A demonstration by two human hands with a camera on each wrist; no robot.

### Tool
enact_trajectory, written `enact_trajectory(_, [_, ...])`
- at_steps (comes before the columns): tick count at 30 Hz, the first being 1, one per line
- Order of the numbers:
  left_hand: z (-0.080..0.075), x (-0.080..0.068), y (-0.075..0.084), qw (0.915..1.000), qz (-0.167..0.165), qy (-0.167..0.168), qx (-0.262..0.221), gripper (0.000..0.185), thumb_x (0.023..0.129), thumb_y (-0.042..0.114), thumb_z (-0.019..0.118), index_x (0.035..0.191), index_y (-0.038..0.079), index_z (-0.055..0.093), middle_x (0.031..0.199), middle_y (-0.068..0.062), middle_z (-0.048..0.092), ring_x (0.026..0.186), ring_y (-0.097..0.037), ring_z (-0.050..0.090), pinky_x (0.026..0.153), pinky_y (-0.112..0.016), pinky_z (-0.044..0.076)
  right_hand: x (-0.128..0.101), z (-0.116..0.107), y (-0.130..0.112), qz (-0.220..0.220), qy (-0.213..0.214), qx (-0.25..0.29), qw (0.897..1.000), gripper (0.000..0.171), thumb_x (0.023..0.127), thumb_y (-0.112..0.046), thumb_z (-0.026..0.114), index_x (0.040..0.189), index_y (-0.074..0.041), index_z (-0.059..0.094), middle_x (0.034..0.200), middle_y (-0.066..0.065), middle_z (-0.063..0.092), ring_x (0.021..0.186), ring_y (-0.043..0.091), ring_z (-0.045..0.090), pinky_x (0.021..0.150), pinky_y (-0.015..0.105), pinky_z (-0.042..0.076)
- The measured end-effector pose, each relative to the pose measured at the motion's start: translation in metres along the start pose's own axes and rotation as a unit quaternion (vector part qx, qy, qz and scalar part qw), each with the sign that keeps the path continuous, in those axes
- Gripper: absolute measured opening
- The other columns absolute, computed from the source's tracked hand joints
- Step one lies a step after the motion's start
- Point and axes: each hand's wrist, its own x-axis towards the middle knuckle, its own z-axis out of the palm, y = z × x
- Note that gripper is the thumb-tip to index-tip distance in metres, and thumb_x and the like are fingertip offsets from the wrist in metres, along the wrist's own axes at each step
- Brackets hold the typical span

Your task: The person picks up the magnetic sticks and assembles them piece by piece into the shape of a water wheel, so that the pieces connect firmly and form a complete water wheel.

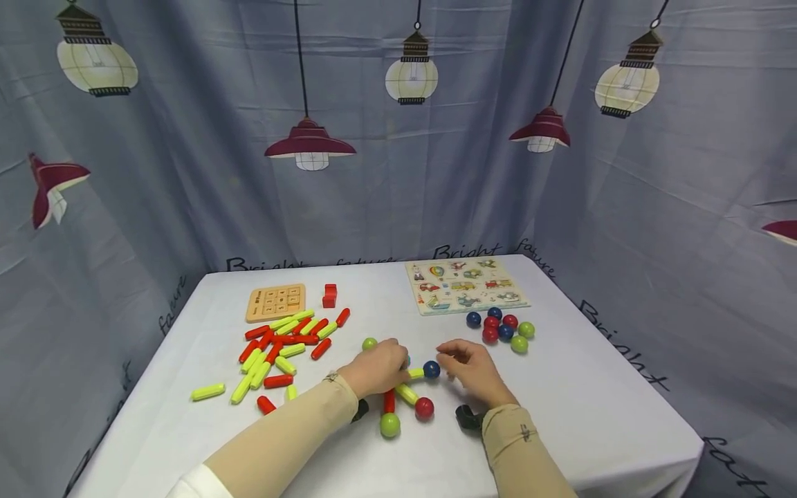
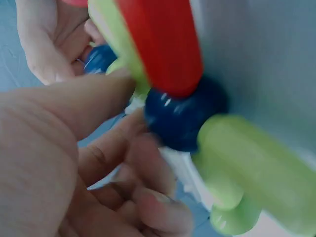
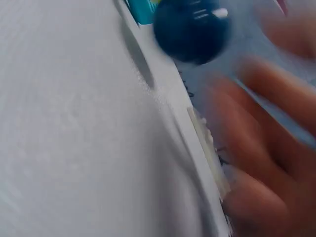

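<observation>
Rod-and-ball structure (image 1: pixel 407 394) lies flat on the white table (image 1: pixel 598 408), near front-centre, between both hands. Parts seen in head view: dark blue ball (image 1: pixel 432 369) at its far right end, joined to a short yellow-green rod (image 1: pixel 416 374); another yellow-green rod (image 1: pixel 407 394) running down-right to a red ball (image 1: pixel 425 408); a red rod (image 1: pixel 389 400) running down to a green ball (image 1: pixel 390 425). Centre joint hidden under L hand. Left hand (image 1: pixel 376 369) rests over the hub, fingers curled around it; left wrist view shows fingers (image 2: pixel 148 163) against a blue hub ball (image 2: pixel 180 118) w/ red and green rods meeting there, so L = gripping the structure. Right hand (image 1: pixel 470 370) just right of the dark blue ball, fingertips bent twd it; contact not certain. Right wrist view blurred: blue ball (image 3: pixel 191 30) sits apart from the fingers (image 3: pixel 266 133), nothing seen held; fingers loosely curled, R reads as relaxed/not gripping. Outward: green ball (image 1: pixel 370 344) just beyond L hand. Loose cluster of balls (image 1: pixel 501 328) (blue, red, green) to the right rear. Pile of red and yellow-green rods (image 1: pixel 283 346) to the left, one stray yellow-green rod (image 1: pixel 208 392) further left. Behind: wooden tile board (image 1: pixel 276 302), red block (image 1: pixel 329 295), picture puzzle board (image 1: pixel 463 284). Lamp-print curtain (image 1: pixel 398 138) all around.
</observation>
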Motion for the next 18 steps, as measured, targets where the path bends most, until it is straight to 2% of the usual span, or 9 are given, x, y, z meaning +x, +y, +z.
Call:
enact_trajectory(1, [-0.001, -0.004, -0.001, 1.0000, -0.005, 0.003, 0.001, 0.018, 0.094, 0.027, 0.076, 0.096, 0.010, 0.072, 0.083, 0.002, 0.056, 0.072, -0.010, 0.052, 0.063, -0.021, 0.048, 0.001, -0.001, 0.001, -0.001, 0.063, -0.007, 0.998, 0.017, 0.095, -0.020, 0.073, 0.109, -0.011, 0.075, 0.099, 0.007, 0.071, 0.082, 0.023, 0.061, 0.067, 0.030, 0.049])
enact_trajectory(2, [-0.003, -0.007, -0.003, 0.9999, -0.010, 0.007, 0.002, 0.018, 0.093, 0.027, 0.077, 0.094, 0.010, 0.071, 0.081, 0.002, 0.055, 0.072, -0.011, 0.052, 0.062, -0.021, 0.048, 0.002, -0.003, 0.002, 0.002, 0.136, -0.019, 0.991, 0.018, 0.095, -0.017, 0.071, 0.110, -0.008, 0.075, 0.104, 0.010, 0.070, 0.088, 0.026, 0.062, 0.074, 0.033, 0.051])
enact_trajectory(4, [-0.005, -0.014, -0.006, 0.9997, -0.020, 0.012, -0.001, 0.017, 0.092, 0.025, 0.079, 0.089, 0.011, 0.069, 0.078, 0.002, 0.054, 0.071, -0.011, 0.052, 0.062, -0.022, 0.047, 0.006, -0.009, 0.006, 0.035, 0.269, -0.042, 0.961, 0.023, 0.094, -0.013, 0.068, 0.114, -0.004, 0.073, 0.116, 0.016, 0.064, 0.103, 0.031, 0.061, 0.091, 0.039, 0.051])
enact_trajectory(6, [-0.008, -0.020, -0.009, 0.9996, -0.023, 0.014, -0.005, 0.016, 0.092, 0.022, 0.079, 0.087, 0.012, 0.068, 0.076, 0.003, 0.054, 0.070, -0.011, 0.051, 0.062, -0.022, 0.047, 0.009, -0.016, 0.009, 0.081, 0.339, -0.049, 0.936, 0.033, 0.094, -0.008, 0.064, 0.126, 0.001, 0.067, 0.131, 0.023, 0.054, 0.118, 0.039, 0.057, 0.105, 0.048, 0.047])
enact_trajectory(8, [-0.010, -0.024, -0.012, 0.9997, -0.015, 0.018, -0.010, 0.014, 0.091, 0.019, 0.080, 0.086, 0.012, 0.069, 0.077, 0.002, 0.055, 0.071, -0.011, 0.052, 0.063, -0.022, 0.048, 0.011, -0.024, 0.013, 0.122, 0.352, -0.066, 0.926, 0.043, 0.094, -0.007, 0.062, 0.136, 0.003, 0.060, 0.142, 0.027, 0.044, 0.128, 0.044, 0.052, 0.112, 0.053, 0.042])
enact_trajectory(12, [-0.013, -0.025, -0.015, 0.9998, 0.012, 0.012, -0.012, 0.007, 0.090, 0.012, 0.080, 0.093, 0.010, 0.074, 0.085, 0.002, 0.062, 0.078, -0.010, 0.054, 0.070, -0.021, 0.052, 0.014, -0.035, 0.018, 0.156, 0.313, -0.106, 0.931, 0.052, 0.095, -0.005, 0.060, 0.146, 0.004, 0.051, 0.148, 0.030, 0.039, 0.129, 0.050, 0.051, 0.112, 0.058, 0.041])
enact_trajectory(18, [-0.014, -0.025, -0.019, 0.9980, 0.062, -0.004, -0.015, 0.010, 0.089, 0.008, 0.080, 0.096, 0.014, 0.079, 0.089, 0.007, 0.068, 0.082, -0.007, 0.057, 0.078, -0.022, 0.055, 0.011, -0.041, 0.022, 0.184, 0.287, -0.143, 0.929, 0.046, 0.099, -0.007, 0.058, 0.144, 0.003, 0.053, 0.140, 0.030, 0.047, 0.126, 0.050, 0.053, 0.112, 0.059, 0.041])
